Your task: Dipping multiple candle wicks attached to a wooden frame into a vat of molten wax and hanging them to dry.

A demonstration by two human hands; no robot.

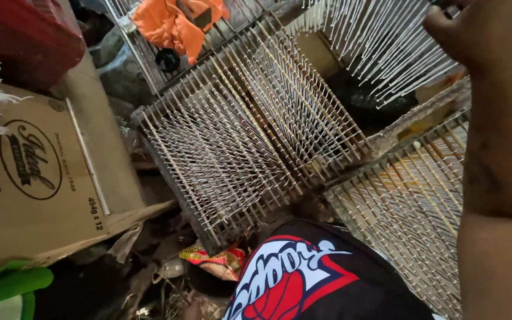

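The right hand is raised at the top of the view, its back to the camera — whether its fingers are curled on anything cannot be told. Just to its left a fan of thin white sticks spreads downward. Below and left of the hand leans a wooden frame strung with rows of sticks; a second such frame lies under the forearm. Far to the left stands a cardboard box — beyond it, an orange cloth.
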